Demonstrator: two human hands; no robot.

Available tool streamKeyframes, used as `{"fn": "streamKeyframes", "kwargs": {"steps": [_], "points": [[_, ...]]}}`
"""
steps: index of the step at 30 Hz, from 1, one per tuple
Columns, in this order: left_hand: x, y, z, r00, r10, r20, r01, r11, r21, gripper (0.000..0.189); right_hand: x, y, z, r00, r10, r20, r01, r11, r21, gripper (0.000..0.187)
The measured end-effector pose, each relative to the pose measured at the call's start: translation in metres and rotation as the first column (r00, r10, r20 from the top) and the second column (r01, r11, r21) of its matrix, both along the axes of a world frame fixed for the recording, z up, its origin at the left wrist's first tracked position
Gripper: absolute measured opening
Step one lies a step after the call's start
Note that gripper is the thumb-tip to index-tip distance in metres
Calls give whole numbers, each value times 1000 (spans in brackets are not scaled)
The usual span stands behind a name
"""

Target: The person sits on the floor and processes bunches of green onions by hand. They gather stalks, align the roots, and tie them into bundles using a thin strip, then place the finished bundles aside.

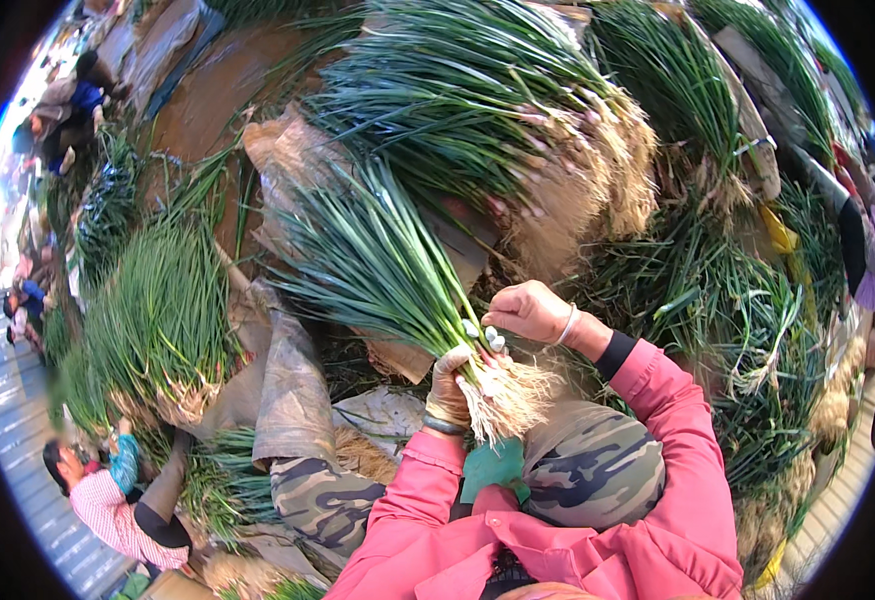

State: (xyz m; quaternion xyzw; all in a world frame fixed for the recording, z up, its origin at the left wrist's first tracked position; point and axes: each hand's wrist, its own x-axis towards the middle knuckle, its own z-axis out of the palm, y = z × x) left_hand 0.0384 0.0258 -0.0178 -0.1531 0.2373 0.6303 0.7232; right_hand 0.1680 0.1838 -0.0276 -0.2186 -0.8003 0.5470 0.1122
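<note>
My left hand (448, 390), in a pale glove, is wrapped around a bunch of green onions (396, 259) near its white stem ends. Small white covers show at the far side of the bunch, apparently on that hand's fingertips. The bunch's pale roots (508, 394) hang towards my lap, and its long green leaves fan out up and to the left. Just right of the stems is my bare right hand (531, 311), its fingers curled closed; I see nothing in them. Whether it touches the bunch is unclear.
A large heap of green onions (475, 97) lies ahead, roots to the right. Loose leaves (707, 300) cover the ground at right. Another heap (163, 307) stands at left, near a person in a checked top (126, 514). My camouflage-clad knees (595, 469) flank the bunch.
</note>
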Motion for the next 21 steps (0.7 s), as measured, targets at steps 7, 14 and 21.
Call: {"fn": "streamKeyframes", "kwargs": {"steps": [7, 14, 21], "points": [[1, 14, 18, 996, 40, -85, -42, 999, -14, 61, 101, -19, -60, 583, 233, 778, -472, 877, 91, 23], [6, -1, -22, 985, -116, -125, 94, 981, -168, 32, 9, 1, 27, 968, 93, 232, 44, 851, -524, 43], [23, -23, 11, 961, -168, 218, 143, 981, 127, 51, -27, -33, 15, 952, 261, -159, -183, 72, -980, 56]]}}
